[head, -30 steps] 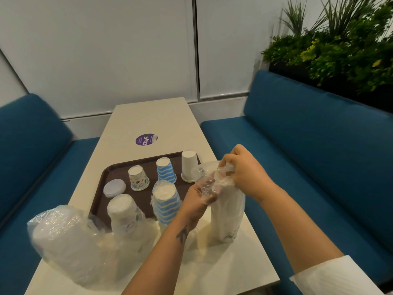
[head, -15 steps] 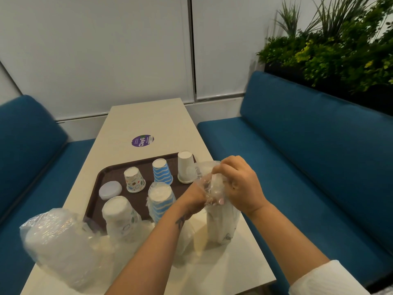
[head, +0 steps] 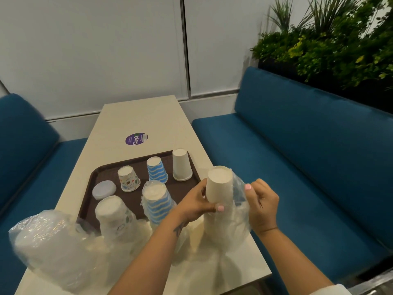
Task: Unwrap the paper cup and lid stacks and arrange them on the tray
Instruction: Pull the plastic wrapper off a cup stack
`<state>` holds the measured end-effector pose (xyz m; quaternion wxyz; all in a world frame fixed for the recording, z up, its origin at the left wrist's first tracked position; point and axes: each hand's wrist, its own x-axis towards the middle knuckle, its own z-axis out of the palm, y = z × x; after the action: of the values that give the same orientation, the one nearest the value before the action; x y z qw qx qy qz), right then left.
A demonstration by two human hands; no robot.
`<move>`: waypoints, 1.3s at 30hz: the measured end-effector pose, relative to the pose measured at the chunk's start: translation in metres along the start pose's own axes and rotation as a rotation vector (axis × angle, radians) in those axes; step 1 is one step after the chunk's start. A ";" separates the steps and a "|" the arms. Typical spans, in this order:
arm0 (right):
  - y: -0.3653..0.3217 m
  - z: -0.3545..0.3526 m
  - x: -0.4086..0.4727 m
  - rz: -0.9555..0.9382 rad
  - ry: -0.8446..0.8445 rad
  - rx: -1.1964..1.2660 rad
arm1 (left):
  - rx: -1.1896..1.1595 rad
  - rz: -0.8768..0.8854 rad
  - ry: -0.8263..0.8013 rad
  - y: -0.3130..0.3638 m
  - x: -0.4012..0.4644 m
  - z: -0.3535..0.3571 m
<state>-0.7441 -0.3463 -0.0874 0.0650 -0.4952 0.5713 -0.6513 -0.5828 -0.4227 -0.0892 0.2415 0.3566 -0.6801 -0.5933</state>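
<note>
A stack of plain white paper cups (head: 219,188) stands upside down on the table, right of the brown tray (head: 89,201). My left hand (head: 195,204) grips the stack's upper part. My right hand (head: 260,203) pinches the clear plastic wrap (head: 239,201), which is pulled down off the top cup. On the tray stand a white cup (head: 181,165), a blue striped cup (head: 157,169), a patterned cup (head: 128,178) and a flat lid (head: 104,189). A wrapped blue striped stack (head: 157,202) and a wrapped patterned stack (head: 114,216) stand at the tray's near edge.
A large clear bag of lids (head: 49,248) lies at the table's near left corner. A purple round sticker (head: 136,139) is on the beige table (head: 144,116) beyond the tray. Blue benches (head: 297,156) flank the table; plants (head: 331,43) stand behind the right one.
The wrap was bunched over the white stack's top under both hands. Now it is pulled open and down, the top cup is bare, and my right hand has moved right with the plastic.
</note>
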 end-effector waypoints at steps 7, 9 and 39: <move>0.030 -0.011 -0.018 0.333 -0.386 -0.239 | -0.015 -0.026 0.193 -0.042 -0.018 0.042; 0.033 -0.010 -0.021 0.417 -0.568 -0.379 | 0.006 -0.045 0.228 -0.052 -0.019 0.048; 0.031 -0.050 -0.021 0.791 -1.633 -0.862 | 0.162 -0.071 0.465 -0.066 -0.006 0.047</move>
<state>-0.7846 -0.3091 -0.1175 0.4638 -0.5462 0.6623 0.2188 -0.6009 -0.3907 -0.1618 0.3410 0.5255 -0.6385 -0.4471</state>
